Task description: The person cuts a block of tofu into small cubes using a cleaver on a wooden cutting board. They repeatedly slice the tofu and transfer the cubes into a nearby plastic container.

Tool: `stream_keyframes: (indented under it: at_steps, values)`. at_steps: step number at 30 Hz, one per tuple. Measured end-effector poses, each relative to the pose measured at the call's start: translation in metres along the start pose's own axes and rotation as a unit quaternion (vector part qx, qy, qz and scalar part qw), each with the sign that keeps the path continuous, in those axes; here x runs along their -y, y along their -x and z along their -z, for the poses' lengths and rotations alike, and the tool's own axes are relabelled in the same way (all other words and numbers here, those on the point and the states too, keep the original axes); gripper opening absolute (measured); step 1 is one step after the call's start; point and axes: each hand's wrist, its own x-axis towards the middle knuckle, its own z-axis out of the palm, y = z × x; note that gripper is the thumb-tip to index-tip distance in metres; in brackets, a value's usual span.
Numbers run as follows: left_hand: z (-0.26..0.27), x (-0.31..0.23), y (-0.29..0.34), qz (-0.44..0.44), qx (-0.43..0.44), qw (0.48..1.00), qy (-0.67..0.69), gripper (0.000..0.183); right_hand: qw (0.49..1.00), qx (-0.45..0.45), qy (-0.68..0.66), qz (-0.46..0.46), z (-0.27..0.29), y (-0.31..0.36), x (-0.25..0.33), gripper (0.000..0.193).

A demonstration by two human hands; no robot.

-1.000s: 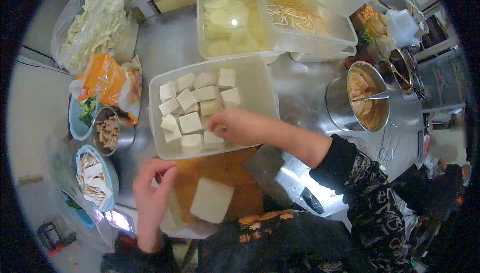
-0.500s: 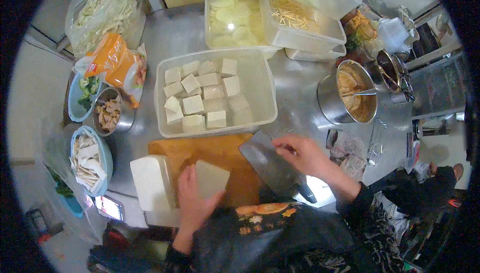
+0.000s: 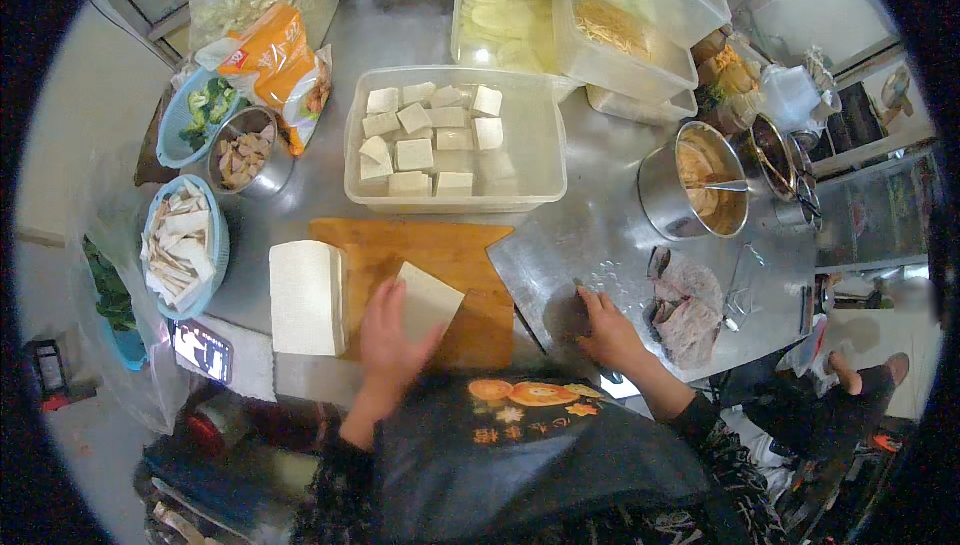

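The left hand (image 3: 392,330) lies flat on a slab of white tofu (image 3: 430,300) that sits tilted on the wooden cutting board (image 3: 440,255), fingers spread over its near-left corner and pressing it down rather than closing round it. A second ago this hand was at the board's left edge beside the big tofu block (image 3: 307,297); it has since come across onto the slab, which has barely shifted. The right hand (image 3: 605,330) has changed more: a second ago it was inside the clear tub (image 3: 545,160) behind the board, setting down a cube among the tofu cubes (image 3: 425,140); half a second ago it was drawing back to the cleaver (image 3: 545,290), and now it is at the near end of the broad blade, which lies flat on the steel counter just right of the board. Whether the fingers are already closed on the handle cannot be told, since the hand hides it. So the carrying of cut pieces to the tub seems finished for the moment, and both hands are back at the board with the next slab pinned. Left of the board stand a blue basket of tofu-skin strips (image 3: 180,245) and a steel bowl (image 3: 245,150); to the right, past the cleaver, are a steel pot of sauce (image 3: 695,190) and a crumpled rag (image 3: 685,310).
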Motion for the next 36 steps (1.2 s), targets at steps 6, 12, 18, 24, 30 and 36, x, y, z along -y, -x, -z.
stream_keyframes:
  at_steps: [6, 12, 18, 24, 30, 36]
  values:
    - [-0.002, 0.000, -0.002, -0.026, -0.010, 1.000, -0.010, 0.063, 0.999, -0.029, 0.018, 0.014, -0.008, 0.003, -0.006, 0.070]
    - [0.007, -0.001, -0.009, -0.040, -0.003, 0.997, 0.070, 0.050, 0.998, -0.014, -0.052, 0.026, 0.004, 0.011, 0.000, 0.045]
    - [0.002, 0.018, -0.014, -0.061, -0.026, 0.991, 0.112, 0.035, 0.940, 0.102, -0.326, 0.019, 0.012, 0.015, 0.013, 0.034]
    - [0.000, 0.024, -0.019, -0.092, -0.024, 0.990, 0.100, 0.030, 0.968, -0.005, -0.192, 0.163, 0.031, 0.021, 0.065, 0.031]
    - [-0.003, 0.028, -0.023, -0.099, -0.030, 0.991, 0.085, 0.032, 0.985, 0.031, -0.107, 0.135, 0.040, 0.014, 0.111, 0.030]
    - [0.000, 0.023, -0.026, -0.085, -0.032, 0.993, 0.079, 0.032, 0.982, 0.043, -0.026, 0.181, 0.037, 0.009, 0.114, 0.033]
